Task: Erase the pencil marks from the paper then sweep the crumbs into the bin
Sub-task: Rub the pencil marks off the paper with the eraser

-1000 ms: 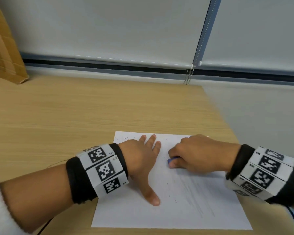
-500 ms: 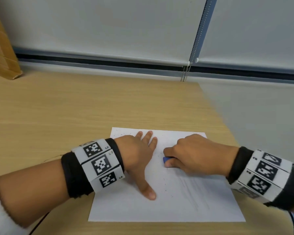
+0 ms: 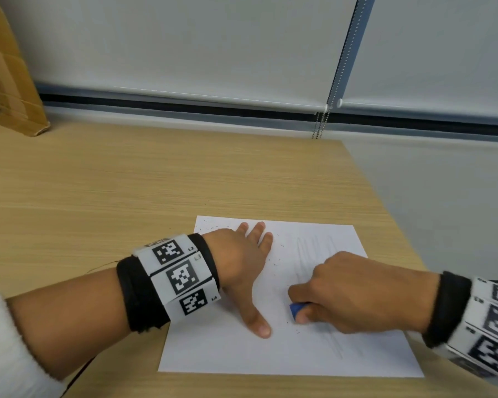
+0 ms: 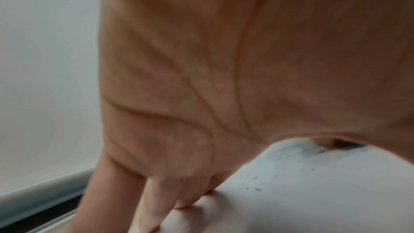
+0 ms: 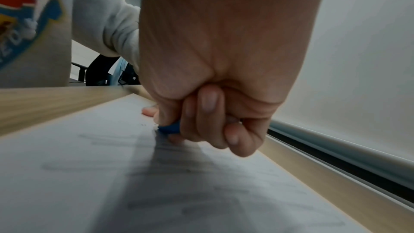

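A white sheet of paper (image 3: 213, 351) lies on the wooden desk (image 3: 98, 196) with faint pencil lines (image 3: 314, 248) and dark eraser crumbs (image 3: 276, 261) on it. My left hand (image 3: 242, 268) lies flat on the sheet's left part, fingers straight and thumb spread toward me. My right hand (image 3: 342, 297) pinches a small blue eraser (image 3: 295, 310) and presses it onto the paper beside the left thumb. In the right wrist view the eraser (image 5: 170, 128) shows under curled fingers (image 5: 208, 109). The left wrist view shows the palm (image 4: 224, 77) above the paper (image 4: 313, 192) with crumbs (image 4: 253, 186). No bin is in view.
A cardboard box (image 3: 9, 81) stands at the desk's far left corner. The desk's right edge (image 3: 385, 202) runs close to the paper. Window blinds with a bead chain (image 3: 319, 124) hang behind the desk. Bare wood lies left of and beyond the sheet.
My right hand has slid the eraser toward me down the sheet, uncovering faint lines at the upper right. The left hand stays flat on the paper.
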Demonstrator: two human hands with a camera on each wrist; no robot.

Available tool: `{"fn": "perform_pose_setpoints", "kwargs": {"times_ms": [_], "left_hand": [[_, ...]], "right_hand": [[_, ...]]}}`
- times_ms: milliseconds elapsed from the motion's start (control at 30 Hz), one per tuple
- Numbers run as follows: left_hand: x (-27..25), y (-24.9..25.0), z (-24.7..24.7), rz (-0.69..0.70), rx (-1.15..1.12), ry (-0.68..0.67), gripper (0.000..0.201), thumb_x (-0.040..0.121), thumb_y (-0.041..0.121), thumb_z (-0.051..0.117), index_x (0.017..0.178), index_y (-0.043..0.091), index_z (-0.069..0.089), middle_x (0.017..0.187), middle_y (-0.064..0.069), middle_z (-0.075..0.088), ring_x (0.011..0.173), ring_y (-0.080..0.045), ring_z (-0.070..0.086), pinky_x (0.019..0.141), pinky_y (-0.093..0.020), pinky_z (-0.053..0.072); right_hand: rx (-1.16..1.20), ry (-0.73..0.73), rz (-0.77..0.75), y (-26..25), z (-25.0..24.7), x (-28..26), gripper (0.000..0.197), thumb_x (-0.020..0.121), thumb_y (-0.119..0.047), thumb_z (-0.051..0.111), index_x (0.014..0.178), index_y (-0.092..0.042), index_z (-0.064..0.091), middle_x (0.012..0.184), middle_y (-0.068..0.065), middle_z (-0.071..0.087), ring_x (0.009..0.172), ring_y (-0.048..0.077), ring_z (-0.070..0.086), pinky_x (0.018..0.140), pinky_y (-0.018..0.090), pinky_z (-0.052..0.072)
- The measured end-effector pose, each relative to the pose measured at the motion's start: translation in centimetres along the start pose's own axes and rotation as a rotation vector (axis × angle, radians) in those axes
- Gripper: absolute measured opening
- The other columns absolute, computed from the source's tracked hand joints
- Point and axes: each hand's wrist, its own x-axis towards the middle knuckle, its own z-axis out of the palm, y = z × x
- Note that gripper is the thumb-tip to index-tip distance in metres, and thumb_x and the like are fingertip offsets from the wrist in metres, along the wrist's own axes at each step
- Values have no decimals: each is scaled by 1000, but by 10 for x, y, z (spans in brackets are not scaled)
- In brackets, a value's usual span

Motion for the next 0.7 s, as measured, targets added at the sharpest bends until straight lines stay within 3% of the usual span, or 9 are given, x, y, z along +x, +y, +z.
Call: {"fn": "perform_pose_setpoints", "kwargs": {"times_ms": [133, 233, 300, 467, 600, 700], "left_hand": [[-1, 0, 2, -3, 0, 27, 147, 61, 79, 67, 147, 8, -28, 156, -5, -33, 147, -27, -17, 117, -41, 17], [-1, -1, 4, -8, -22, 45, 148, 60, 80, 68, 148, 8, -26, 157, -3, -31, 148, -25, -15, 116, -39, 20], [0, -1, 3, -13, -21, 44, 149, 59, 81, 67, 148, 7, -27, 157, -2, -32, 148, -24, -15, 115, -38, 23], [0, 0, 2, -16, -13, 13, 148, 60, 81, 66, 147, 9, -28, 155, -2, -34, 148, -25, -17, 116, -41, 19], [0, -2, 3, -11, -9, 11, 146, 60, 81, 66, 147, 13, -29, 155, -1, -35, 147, -25, -18, 117, -42, 17], [1, -2, 2, -14, -9, 7, 146, 60, 81, 66, 147, 14, -30, 155, -1, -35, 147, -24, -18, 117, -42, 17]], "right_hand": [[-49, 123, 73, 8, -8, 22, 34, 99, -49, 32, 96, -23, 54, 81, 2, 61, 69, 24, 50, 64, 32, 34], [-55, 170, 159, 16, -8, 38, 32, 100, -48, 32, 90, -23, 50, 65, -7, 44, 68, 25, 43, 63, 32, 29], [-23, 142, 132, 12, -6, 33, 27, 100, -46, 34, 88, -26, 47, 62, -9, 36, 66, 22, 40, 63, 32, 29], [82, -45, -49, -7, -5, 5, 26, 99, -45, 39, 87, -24, 49, 63, -7, 41, 52, 11, 35, 55, 28, 30], [-11, 60, 29, -1, -9, 14, 31, 98, -49, 37, 91, -23, 53, 72, -2, 57, 59, 17, 40, 65, 34, 41], [13, 106, 21, 2, 1, 10, 32, 98, -49, 37, 94, -24, 55, 76, -1, 61, 59, 16, 38, 63, 32, 37]]}}
